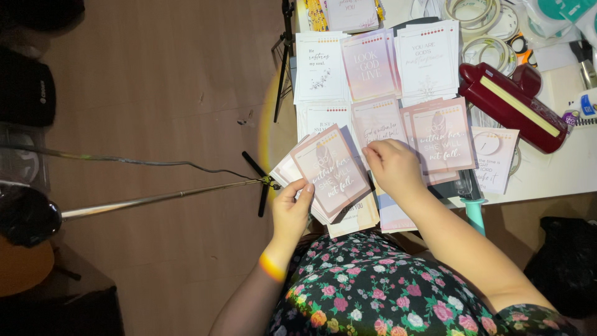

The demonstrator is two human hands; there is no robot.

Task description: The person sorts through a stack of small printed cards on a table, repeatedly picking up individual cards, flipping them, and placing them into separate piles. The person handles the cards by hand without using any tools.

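pink card stack [333, 171] | fanned, tilted | held at table's near edge

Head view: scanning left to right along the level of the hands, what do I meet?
Metal stand pole → left hand gripping a fanned stack of pink cards → right hand resting on the card piles → pink card pile → pale card with a round dial → dark red punch tool.

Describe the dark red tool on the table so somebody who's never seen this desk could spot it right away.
Start at the white table covered with rows of pastel cards. Just right of the cards lies the dark red tool, long and angled. Its pale yellow strip on top is unlike anything around it.
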